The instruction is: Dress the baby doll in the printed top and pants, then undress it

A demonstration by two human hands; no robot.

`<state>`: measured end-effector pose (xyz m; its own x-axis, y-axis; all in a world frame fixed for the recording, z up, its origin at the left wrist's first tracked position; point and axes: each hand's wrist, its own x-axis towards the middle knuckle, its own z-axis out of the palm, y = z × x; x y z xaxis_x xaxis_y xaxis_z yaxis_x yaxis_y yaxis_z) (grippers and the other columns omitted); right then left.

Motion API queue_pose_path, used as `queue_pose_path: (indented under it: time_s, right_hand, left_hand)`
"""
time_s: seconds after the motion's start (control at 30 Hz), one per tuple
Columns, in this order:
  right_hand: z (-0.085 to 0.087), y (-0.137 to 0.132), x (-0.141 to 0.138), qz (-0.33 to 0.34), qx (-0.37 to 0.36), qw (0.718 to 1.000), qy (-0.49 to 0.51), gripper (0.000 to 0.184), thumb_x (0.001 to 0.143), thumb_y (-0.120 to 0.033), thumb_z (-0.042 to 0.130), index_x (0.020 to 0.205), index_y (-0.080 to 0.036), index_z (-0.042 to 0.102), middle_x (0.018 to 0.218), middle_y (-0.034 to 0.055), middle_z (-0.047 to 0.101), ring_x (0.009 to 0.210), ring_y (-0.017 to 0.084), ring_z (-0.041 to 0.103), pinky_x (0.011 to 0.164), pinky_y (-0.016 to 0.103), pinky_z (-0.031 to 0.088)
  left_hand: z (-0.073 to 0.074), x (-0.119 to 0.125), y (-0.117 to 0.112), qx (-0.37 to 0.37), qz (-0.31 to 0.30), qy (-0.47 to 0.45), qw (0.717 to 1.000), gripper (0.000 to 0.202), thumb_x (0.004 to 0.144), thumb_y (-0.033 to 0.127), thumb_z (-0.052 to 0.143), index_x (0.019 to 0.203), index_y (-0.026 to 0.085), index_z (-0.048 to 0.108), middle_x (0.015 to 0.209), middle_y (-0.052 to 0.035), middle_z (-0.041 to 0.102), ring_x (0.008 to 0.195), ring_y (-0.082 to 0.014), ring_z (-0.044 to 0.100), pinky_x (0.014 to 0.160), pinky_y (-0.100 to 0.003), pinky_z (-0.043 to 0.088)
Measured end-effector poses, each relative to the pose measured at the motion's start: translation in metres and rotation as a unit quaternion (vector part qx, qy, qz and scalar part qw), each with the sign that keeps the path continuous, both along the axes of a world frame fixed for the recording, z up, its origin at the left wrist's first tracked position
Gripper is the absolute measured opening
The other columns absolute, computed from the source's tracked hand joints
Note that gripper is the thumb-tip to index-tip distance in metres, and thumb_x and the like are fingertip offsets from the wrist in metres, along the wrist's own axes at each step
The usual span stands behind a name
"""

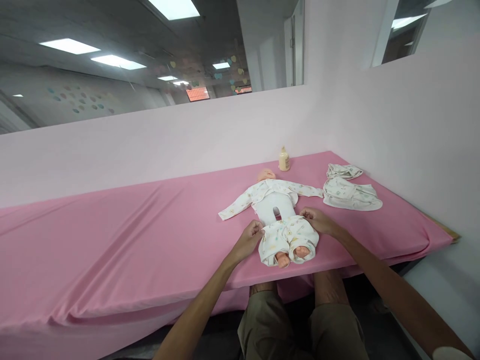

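A baby doll (266, 174) lies on its back on the pink sheet, its feet towards me. It wears a white printed long-sleeved top (258, 190) with the sleeves spread wide, over a plain white undergarment (270, 206). White printed baby pants (277, 240) cover its lower legs, and both feet show at the leg openings. My left hand (250, 239) pinches the pants at the left side of the waistband. At the right side of the waistband my right hand (317, 220) pinches the cloth too.
A cream pump bottle (284, 161) stands by the wall behind the doll. Folded white printed clothes (350, 194) lie to the right. The pink sheet (131, 250) is wrinkled on the left and hangs over the front edge. A mirror or window (131, 55) is set in the wall.
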<state>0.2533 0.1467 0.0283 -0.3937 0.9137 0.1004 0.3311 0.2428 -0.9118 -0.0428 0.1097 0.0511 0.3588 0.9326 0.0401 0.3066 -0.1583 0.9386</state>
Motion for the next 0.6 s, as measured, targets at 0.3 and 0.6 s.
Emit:
queue_pose_path:
  time_s: [0.3, 0.6]
  right_hand:
    - [-0.031, 0.026, -0.018, -0.039, 0.026, 0.999, -0.002, 0.012, 0.078, -0.031, 0.057, 0.079, -0.018, 0.057, 0.076, 0.0000, 0.061, 0.073, 0.017, 0.054, 0.066, 0.029, 0.043]
    - [-0.004, 0.026, 0.007, 0.074, -0.049, 0.996, -0.020, 0.023, 0.085, -0.032, 0.052, 0.089, -0.019, 0.071, 0.094, 0.0040, 0.071, 0.088, 0.021, 0.062, 0.081, 0.035, 0.048]
  left_hand:
    - [-0.018, 0.001, 0.024, -0.013, 0.069, -0.049, 0.996, 0.030, 0.086, 0.049, 0.054, 0.087, 0.019, 0.046, 0.079, 0.0029, 0.050, 0.068, -0.0110, 0.046, 0.062, -0.023, 0.037]
    - [-0.024, -0.016, 0.024, -0.117, -0.016, -0.102, 0.988, 0.035, 0.072, 0.025, 0.065, 0.102, 0.019, 0.049, 0.091, -0.0009, 0.058, 0.083, -0.0134, 0.056, 0.076, -0.027, 0.044]
